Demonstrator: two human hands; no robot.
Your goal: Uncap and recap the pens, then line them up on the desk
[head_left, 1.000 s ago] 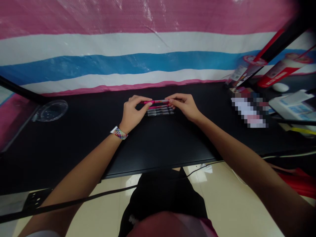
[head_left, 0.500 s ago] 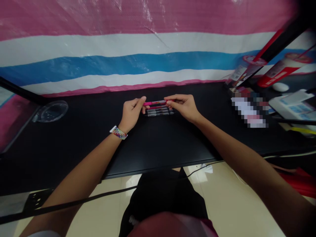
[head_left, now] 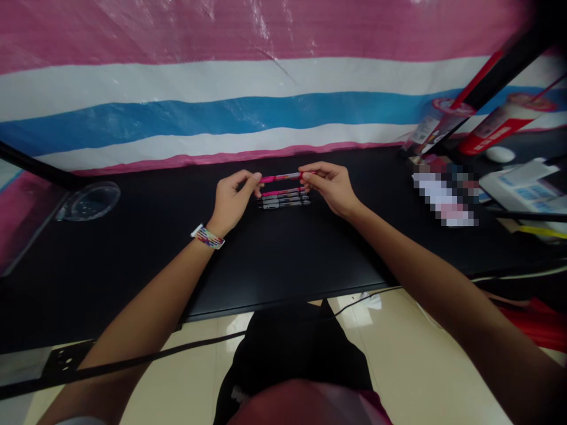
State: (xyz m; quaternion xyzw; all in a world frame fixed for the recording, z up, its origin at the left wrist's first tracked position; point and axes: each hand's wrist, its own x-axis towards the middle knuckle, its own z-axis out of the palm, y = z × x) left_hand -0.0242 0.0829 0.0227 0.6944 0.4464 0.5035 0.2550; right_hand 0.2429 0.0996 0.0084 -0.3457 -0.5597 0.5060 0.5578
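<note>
A clear glass dish [head_left: 88,200] sits far out at nine o'clock on the black desk [head_left: 283,254], close to the striped tarp [head_left: 221,112] that hangs along the back.

Nearer the middle, the left hand [head_left: 231,199] wears a multicoloured band [head_left: 207,236] at the wrist. Its thumb and forefinger pinch the left end of a pink pen [head_left: 282,177], the other fingers curled in. The pen lies level, lifted just off the desk, at about twelve o'clock from the person's lap.

Right under it, toward six o'clock, a short row of pens [head_left: 284,198] lies flat on the desk, side by side and touching: one pink one at the back, then dark ones with pale labels. I cannot tell exactly how many.

The right hand [head_left: 330,186] pinches the other end of the pink pen between thumb and fingertips, so both hands hold the same pen, one at each end.

Out at two o'clock, a red tube [head_left: 500,127] leans by a black post, a white mouse [head_left: 499,154] lies beyond it, and papers [head_left: 527,189] spread near the desk's right edge. A black cable [head_left: 133,363] runs across the pale floor below the desk, at seven o'clock.
</note>
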